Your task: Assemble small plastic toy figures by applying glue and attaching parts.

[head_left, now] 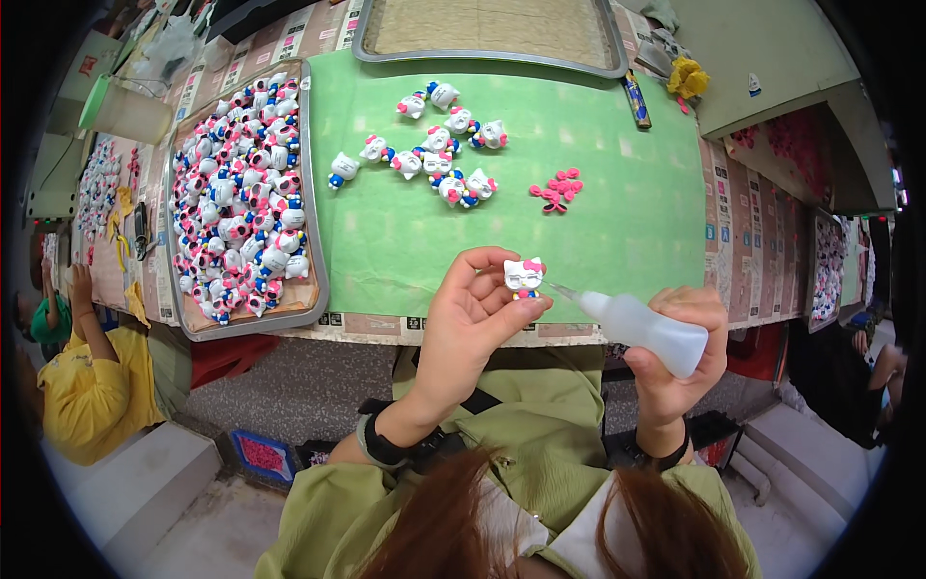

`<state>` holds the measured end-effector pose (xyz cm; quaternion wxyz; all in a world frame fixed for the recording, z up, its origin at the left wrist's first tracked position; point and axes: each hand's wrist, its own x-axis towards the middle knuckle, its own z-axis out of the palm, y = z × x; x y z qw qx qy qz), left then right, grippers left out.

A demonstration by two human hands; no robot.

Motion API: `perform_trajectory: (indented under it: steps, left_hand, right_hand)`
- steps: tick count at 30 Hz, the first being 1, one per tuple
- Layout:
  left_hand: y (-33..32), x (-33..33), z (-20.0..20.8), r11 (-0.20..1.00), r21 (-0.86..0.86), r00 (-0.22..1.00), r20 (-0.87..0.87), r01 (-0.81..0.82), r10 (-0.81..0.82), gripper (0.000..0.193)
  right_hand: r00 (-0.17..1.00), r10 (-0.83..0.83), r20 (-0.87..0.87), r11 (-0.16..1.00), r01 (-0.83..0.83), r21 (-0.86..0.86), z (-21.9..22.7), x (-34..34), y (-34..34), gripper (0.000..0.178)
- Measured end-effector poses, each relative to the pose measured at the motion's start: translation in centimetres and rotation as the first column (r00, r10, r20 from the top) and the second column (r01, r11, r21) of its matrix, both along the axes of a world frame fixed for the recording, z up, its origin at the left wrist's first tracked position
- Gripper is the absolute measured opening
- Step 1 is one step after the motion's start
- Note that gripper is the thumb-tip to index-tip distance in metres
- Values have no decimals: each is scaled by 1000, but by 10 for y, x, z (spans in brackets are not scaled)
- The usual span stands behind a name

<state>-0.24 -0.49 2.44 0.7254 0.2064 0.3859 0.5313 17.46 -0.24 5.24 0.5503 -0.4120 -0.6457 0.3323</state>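
Note:
Between the thumb and fingers of my left hand point(477, 307) is a small white cat figurine point(524, 274) with a pink bow, held upright over the near edge of the green mat point(617, 261). My right hand point(687, 338) is wrapped round a white squeeze bottle point(641, 331), tilted so its thin nozzle points left, its tip at or very near the figurine's side. Farther off on the mat lies a loose group of similar figurines point(436, 164). To their right sits a little pile of pink pieces point(557, 191).
On the left a metal tray point(318, 261) is heaped with figurines. Another tray point(492, 68) lies at the back edge. A dark blue tube-like object point(637, 99) and a yellow crumpled thing point(688, 77) are at the back right. A person in yellow point(96, 386) sits at the left.

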Motion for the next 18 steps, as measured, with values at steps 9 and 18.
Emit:
perform_trajectory:
  steps: [9, 18]
  left_hand:
    - [-1, 0, -1, 1000, 14, 1000, -13, -27, 27, 37]
    - [-1, 1, -6, 998, 50, 997, -61, -48, 51, 37]
  right_hand:
    - [996, -21, 88, 999, 18, 35, 1, 1, 1, 42]
    - [953, -204, -223, 967, 161, -197, 1, 0, 1, 34]
